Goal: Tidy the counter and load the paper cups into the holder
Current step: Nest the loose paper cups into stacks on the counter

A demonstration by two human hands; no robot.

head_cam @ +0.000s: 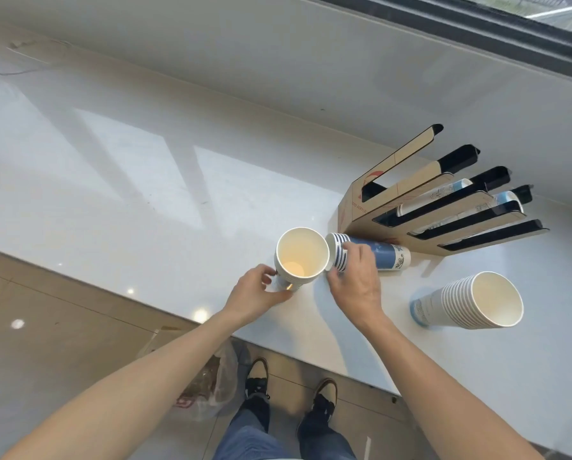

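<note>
An upright stack of white paper cups [300,257] stands near the counter's front edge, and my left hand [257,295] grips its lower part. Beside it a blue-and-white cup stack [386,256] lies on its side, rims facing left, with my right hand [356,282] closed over its rim end. A third nested stack [474,302] lies tilted at the right, mouth facing me. The cardboard-and-black cup holder [354,207] stands behind, with a few cups [444,194] in its slots.
The white counter [145,180] stretches wide to the left, with a wall ledge and window frame [477,24] behind. Below the counter edge are a tiled floor, a plastic bag [211,383] and my shoes.
</note>
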